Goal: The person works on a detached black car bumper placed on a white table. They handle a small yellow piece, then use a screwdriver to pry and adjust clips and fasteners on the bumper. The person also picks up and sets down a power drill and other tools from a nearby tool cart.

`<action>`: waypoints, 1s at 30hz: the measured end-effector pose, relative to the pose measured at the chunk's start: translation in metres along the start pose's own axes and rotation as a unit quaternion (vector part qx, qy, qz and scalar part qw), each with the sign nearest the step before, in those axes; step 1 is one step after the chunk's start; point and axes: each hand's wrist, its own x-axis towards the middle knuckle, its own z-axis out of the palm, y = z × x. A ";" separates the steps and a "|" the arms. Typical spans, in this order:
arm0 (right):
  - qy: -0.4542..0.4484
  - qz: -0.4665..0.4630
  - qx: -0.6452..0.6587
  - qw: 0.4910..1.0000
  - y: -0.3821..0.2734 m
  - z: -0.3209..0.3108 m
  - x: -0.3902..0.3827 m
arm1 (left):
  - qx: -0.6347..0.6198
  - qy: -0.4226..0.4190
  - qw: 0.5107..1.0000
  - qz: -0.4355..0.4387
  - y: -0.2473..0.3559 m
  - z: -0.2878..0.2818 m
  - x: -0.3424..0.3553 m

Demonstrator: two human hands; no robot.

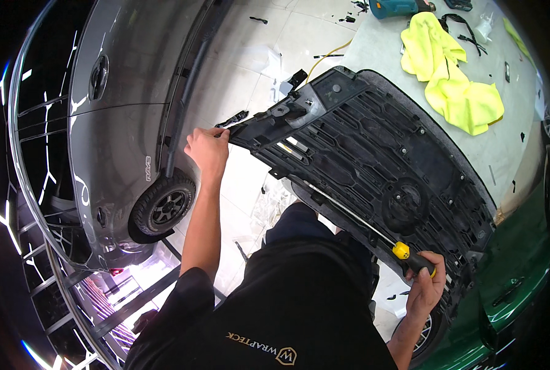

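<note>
A large black car grille (349,148), with its ribbed back showing, lies slanted in front of me, its far part over a pale table. My left hand (208,153) is closed on the grille's left corner, fingers pinching the edge. In my right hand (428,288) is a long screwdriver (402,250) with a yellow and black handle. Its thin shaft runs up and left along the grille's near edge. Where the tip rests, I cannot make out.
A grey car (127,123) stands close on my left, a green car (515,283) at the lower right. On the pale table (386,55) lie yellow cloths (454,80) and a teal power tool (398,7). Black scraps (258,20) and a yellow cord (327,57) lie on the tiled floor.
</note>
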 end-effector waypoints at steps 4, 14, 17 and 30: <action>-0.005 -0.006 -0.001 1.000 -0.002 -0.001 -0.001 | 0.015 0.023 0.999 0.025 -0.001 0.003 -0.006; 0.002 -0.008 -0.006 1.000 -0.001 -0.002 -0.004 | -0.002 0.032 0.998 0.062 -0.008 0.009 -0.010; -0.004 -0.009 -0.008 1.000 0.001 -0.003 -0.005 | -0.004 0.032 0.997 0.063 -0.008 0.012 -0.011; -0.003 -0.013 -0.008 1.000 0.003 -0.007 -0.012 | 0.019 -0.035 0.999 0.018 -0.004 0.010 0.002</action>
